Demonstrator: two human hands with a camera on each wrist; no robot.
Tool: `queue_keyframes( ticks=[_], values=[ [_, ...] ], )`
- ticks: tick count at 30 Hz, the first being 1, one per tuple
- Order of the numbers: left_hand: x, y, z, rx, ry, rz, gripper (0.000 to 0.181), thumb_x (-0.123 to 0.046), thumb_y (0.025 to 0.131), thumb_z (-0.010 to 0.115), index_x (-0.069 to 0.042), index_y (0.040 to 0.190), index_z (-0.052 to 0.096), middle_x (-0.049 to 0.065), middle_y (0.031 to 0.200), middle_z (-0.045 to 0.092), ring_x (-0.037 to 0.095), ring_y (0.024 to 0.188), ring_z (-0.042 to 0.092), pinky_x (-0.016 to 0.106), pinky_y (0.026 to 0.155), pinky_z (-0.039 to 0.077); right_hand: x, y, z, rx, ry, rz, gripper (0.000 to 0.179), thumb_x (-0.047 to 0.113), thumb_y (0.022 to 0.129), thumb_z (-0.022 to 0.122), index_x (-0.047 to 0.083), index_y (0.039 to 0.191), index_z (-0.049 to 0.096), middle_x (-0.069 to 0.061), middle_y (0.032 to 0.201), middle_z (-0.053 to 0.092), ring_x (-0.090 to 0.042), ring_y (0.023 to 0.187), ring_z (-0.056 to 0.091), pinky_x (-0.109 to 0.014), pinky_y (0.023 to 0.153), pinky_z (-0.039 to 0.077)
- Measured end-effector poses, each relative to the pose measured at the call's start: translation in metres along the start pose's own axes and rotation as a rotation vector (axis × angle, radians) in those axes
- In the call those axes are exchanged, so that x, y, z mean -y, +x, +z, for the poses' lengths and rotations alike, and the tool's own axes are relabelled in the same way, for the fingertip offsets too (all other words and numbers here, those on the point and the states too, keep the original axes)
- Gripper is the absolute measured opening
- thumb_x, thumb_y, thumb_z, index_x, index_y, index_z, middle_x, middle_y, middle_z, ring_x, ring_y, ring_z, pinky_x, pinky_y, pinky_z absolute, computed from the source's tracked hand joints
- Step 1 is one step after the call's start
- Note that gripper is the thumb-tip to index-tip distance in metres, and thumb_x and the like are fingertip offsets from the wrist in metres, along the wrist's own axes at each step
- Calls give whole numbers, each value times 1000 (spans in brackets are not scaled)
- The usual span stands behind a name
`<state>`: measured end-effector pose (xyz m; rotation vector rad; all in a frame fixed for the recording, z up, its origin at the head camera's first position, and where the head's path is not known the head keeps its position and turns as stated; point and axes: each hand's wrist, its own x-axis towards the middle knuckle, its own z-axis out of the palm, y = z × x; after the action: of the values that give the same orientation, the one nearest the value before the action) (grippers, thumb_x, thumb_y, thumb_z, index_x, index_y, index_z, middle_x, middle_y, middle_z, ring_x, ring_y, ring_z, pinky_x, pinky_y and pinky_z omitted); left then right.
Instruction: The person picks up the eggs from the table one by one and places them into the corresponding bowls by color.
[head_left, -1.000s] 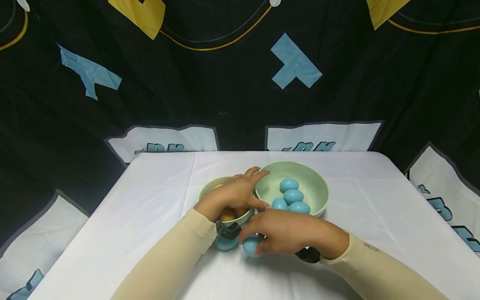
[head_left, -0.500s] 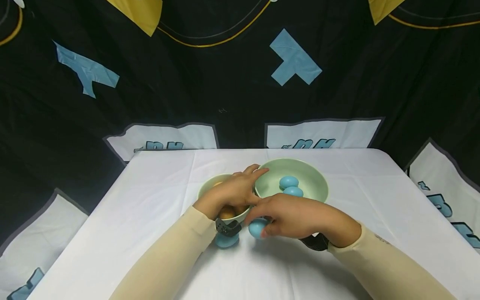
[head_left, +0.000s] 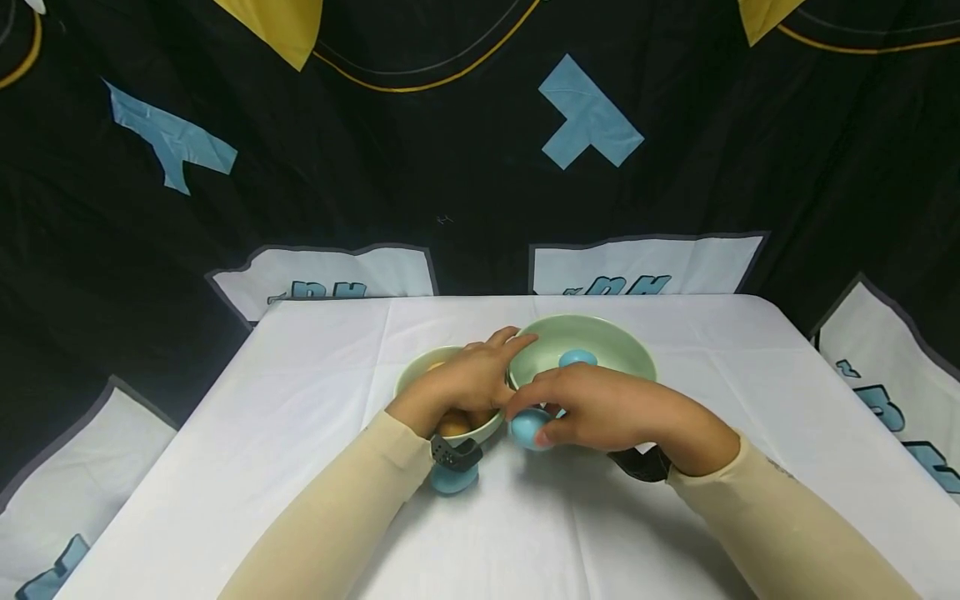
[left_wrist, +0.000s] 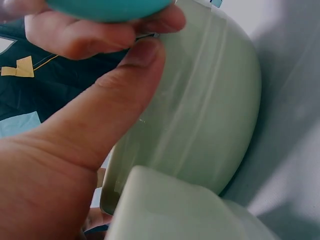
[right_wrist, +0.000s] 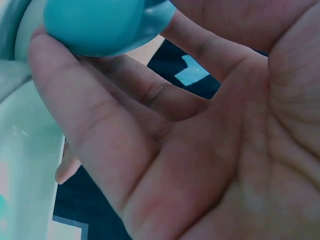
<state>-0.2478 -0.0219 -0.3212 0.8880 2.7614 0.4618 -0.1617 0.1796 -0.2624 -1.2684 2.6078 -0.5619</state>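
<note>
My right hand (head_left: 600, 408) pinches a blue egg (head_left: 531, 428) between thumb and fingers at the near left side of the larger pale green bowl (head_left: 637, 354). In the right wrist view the egg (right_wrist: 105, 25) sits at the fingertips, with the palm toward the camera. My left hand (head_left: 468, 379) reaches over the smaller green bowl (head_left: 408, 375) and holds the larger bowl's left rim. Its thumb (left_wrist: 120, 90) lies by that rim in the left wrist view. One blue egg (head_left: 577, 357) shows inside the larger bowl; the right hand hides others.
Brown egg-like things (head_left: 453, 423) lie in the smaller bowl, partly under the left hand. Another blue egg (head_left: 453, 478) rests on the white tablecloth (head_left: 315, 358) below the left wrist. A black printed cloth (head_left: 375, 175) hangs behind the table.
The right hand has carried its blue egg up from the tablecloth toward the larger bowl, now covering most eggs inside. The left hand has stayed at the rim.
</note>
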Motion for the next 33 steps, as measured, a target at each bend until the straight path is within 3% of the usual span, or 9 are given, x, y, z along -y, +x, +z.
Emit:
queue_keyframes(
  ticks=[7, 12, 22, 29, 33],
  values=[
    [1, 0, 0, -8, 8, 10, 91, -59, 79, 67, -38, 154, 19, -1, 161, 15, 39, 137, 35, 53, 107, 33, -5, -1, -5, -22, 15, 3, 36, 24, 88, 73, 37, 120, 63, 26, 111, 61, -5, 103, 56, -31, 92, 46],
    [1, 0, 1, -6, 4, 9, 90, -52, 80, 67, -38, 154, 19, -3, 161, 14, 38, 137, 36, 54, 107, 34, -9, -3, -9, -39, 66, 2, 36, 24, 89, 72, 34, 122, 64, 23, 115, 62, -5, 106, 56, -36, 93, 47],
    [2, 0, 2, -3, -24, 6, 103, -80, 69, 61, -41, 154, 17, -2, 162, 13, 41, 137, 33, 52, 108, 33, -18, -6, -15, -60, 42, 50, 35, 22, 87, 74, 31, 120, 65, 23, 112, 62, -8, 104, 55, -36, 93, 45],
    [2, -1, 2, -1, -46, -1, 105, -75, 68, 68, -42, 153, 17, -4, 162, 12, 39, 138, 32, 53, 107, 34, -21, -8, -19, -63, 69, 61, 33, 22, 88, 73, 33, 118, 65, 23, 112, 62, -8, 105, 56, -39, 95, 47],
    [2, -1, 2, 1, -54, 4, 109, -82, 64, 66, -42, 154, 17, -3, 162, 11, 40, 139, 29, 54, 108, 32, -22, -9, -20, -67, 72, 98, 34, 22, 89, 72, 40, 116, 63, 24, 109, 62, -9, 104, 55, -39, 94, 47]
  ],
)
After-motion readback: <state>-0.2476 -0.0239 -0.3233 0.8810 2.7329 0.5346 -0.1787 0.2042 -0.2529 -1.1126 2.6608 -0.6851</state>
